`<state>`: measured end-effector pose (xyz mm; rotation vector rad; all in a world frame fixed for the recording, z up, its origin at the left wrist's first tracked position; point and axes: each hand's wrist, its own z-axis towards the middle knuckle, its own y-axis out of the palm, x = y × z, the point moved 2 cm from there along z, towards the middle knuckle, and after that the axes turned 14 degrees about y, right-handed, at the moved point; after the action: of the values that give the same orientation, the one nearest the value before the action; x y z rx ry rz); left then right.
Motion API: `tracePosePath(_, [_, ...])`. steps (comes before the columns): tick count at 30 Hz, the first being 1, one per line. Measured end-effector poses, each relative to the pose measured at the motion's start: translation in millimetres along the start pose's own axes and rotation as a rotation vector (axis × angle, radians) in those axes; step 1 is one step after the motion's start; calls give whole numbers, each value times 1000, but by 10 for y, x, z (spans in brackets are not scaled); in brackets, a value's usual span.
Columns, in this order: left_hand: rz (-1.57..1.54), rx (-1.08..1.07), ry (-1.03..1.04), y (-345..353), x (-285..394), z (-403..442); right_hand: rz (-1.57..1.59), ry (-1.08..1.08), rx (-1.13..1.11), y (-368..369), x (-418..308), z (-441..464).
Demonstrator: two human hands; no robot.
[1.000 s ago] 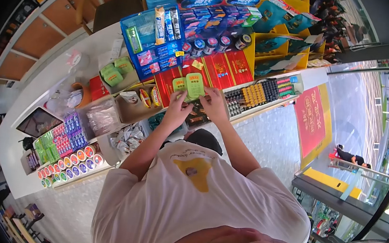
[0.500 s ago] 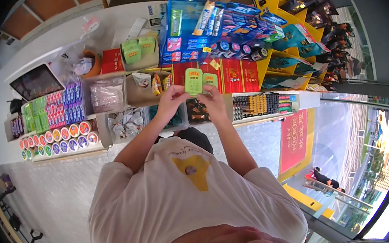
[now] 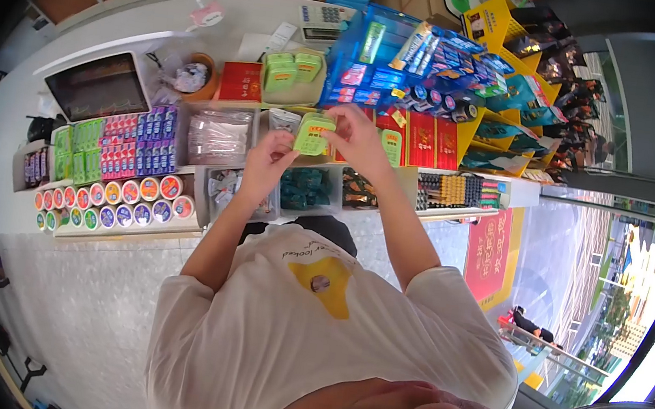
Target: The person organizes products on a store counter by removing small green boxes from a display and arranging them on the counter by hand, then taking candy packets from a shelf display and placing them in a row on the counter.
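Observation:
A small light-green pack (image 3: 314, 135) with orange and dark lettering is between my hands, above the counter bins; it looks like more than one layer, though I cannot count them. My right hand (image 3: 358, 138) grips its upper right side. At the lower left corner, my left hand (image 3: 270, 157) has curled fingers, with the thumb against the pack. Another green pack (image 3: 390, 148) rests on the red boxes (image 3: 433, 141), right of my right wrist. More green packs (image 3: 280, 74) lie in a shallow tray behind my hands.
A bin of clear-wrapped items (image 3: 219, 139) stands left of my left hand, with a bin of dark-green packets (image 3: 305, 189) below. Beyond are a blue display rack (image 3: 345, 63), a monitor (image 3: 98, 86), a calculator (image 3: 323, 22) and yellow snack shelves (image 3: 480, 129). Round tubs (image 3: 143, 210) line the left front.
My view has turned, shifting the counter rightward. My hands and the held pack have moved left relative to the red boxes, and the pack has tilted. The other green pack stays on the red boxes.

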<state>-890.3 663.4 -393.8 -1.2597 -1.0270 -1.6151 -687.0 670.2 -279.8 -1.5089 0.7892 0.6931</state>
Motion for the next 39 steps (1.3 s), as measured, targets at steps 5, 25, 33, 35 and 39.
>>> tracePosePath(5, [-12, 103, 99, -300, 168, -51, -269, -138, 67, 201, -327, 418])
tracePosePath(25, [48, -39, -100, -649, -6, -752, -1033, 193, 97, 600, -166, 1333])
tracePosePath(33, [97, -40, -3, -571, 2, -699, -1117, 198, 0, 581, -278, 1342])
tracePosePath(35, [45, -57, -106, -525, 21, -704, -1136, 204, -19, 585, -293, 1355])
tracePosePath(39, [87, -102, -123, -458, 137, -658, -1093, 147, 17, 642, -127, 1405])
